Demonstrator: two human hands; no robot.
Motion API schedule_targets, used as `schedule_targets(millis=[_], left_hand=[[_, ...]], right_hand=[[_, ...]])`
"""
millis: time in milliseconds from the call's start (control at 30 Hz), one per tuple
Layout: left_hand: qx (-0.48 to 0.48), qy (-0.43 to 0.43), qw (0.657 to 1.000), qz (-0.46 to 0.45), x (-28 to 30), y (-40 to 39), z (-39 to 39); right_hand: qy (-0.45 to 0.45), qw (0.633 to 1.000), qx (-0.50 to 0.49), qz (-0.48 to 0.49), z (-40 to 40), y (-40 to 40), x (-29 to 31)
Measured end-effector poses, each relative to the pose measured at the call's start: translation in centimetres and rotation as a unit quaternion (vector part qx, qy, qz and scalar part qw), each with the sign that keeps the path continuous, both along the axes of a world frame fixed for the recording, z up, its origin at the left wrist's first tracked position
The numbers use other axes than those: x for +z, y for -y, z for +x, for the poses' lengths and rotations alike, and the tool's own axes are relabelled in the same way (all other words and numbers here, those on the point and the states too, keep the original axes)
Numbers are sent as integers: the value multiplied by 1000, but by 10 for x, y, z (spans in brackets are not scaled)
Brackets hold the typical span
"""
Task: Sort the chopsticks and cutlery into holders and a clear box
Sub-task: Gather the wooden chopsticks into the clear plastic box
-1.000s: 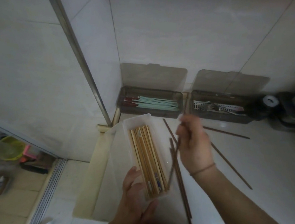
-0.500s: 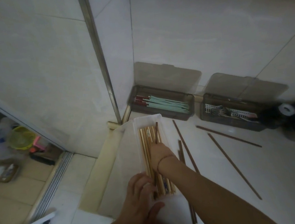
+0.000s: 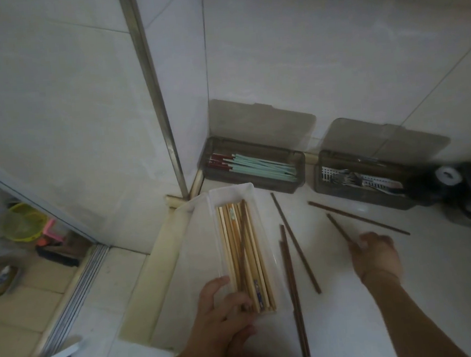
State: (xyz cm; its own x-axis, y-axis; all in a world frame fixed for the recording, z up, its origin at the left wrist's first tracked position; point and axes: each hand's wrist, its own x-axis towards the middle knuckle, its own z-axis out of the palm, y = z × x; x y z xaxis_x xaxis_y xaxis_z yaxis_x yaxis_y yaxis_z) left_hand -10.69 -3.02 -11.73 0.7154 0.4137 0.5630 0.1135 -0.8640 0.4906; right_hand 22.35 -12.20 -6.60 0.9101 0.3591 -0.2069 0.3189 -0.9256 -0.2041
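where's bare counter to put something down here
Free: the counter right of the right hand, in front of the cutlery holder. Crowded: between the clear box and that hand, where dark chopsticks lie loose. The left hand holds the box's near end.

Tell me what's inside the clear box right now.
The clear box holds a bundle of light wooden chopsticks, with one dark chopstick lying slanted on top. The left hand grips the near end, covering the tips there.
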Motion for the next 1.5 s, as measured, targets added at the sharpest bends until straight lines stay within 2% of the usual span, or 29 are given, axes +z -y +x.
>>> schedule_targets(millis=[67, 200, 300, 367, 467, 533, 633, 733, 833, 900, 967, 1167, 1400, 1467, 1500], left_hand=[[-4, 0, 1000, -9, 1, -1, 1], [-10, -9, 1000, -25, -2, -1, 0], [-2, -29, 999, -28, -3, 0, 0], [0, -25, 999, -34, 1, 1, 1], [22, 4, 996, -87, 6, 2, 3], [37, 27, 991, -127, 6, 4, 1], [28, 76, 985, -150, 0, 5, -1], [26, 80, 986, -143, -6, 7, -2], [35, 52, 992, -109, -4, 8, -2], [37, 39, 994, -90, 1, 7, 0], [29, 34, 996, -83, 5, 7, 2], [29, 11, 997, -72, 0, 6, 1], [39, -14, 997, -63, 2, 7, 0], [40, -14, 998, -55, 7, 6, 2], [38, -13, 998, -49, 9, 6, 3]], right_hand=[[-17, 999, 2, -49, 5, 20, -12], [20, 998, 51, -43, -3, 27, -16], [31, 994, 45, 99, -20, 3, 17], [1, 974, 52, 219, -40, -21, 55], [-145, 902, 76, 399, -72, -56, 97], [-237, 862, 120, 433, -94, -71, 105], [-281, 857, 238, 361, -131, -85, 92], [-173, 880, 359, 257, -149, -98, 67], [-149, 903, 373, 152, -153, -112, 51], [-156, 909, 381, 65, -157, -123, 48], [-164, 911, 378, 18, -158, -131, 47], [-194, 910, 363, -44, -157, -140, 44], [-156, 887, 421, -103, -158, -131, 47], [-123, 886, 441, -68, -158, -126, 51], [-92, 893, 441, -22, -153, -122, 55]])
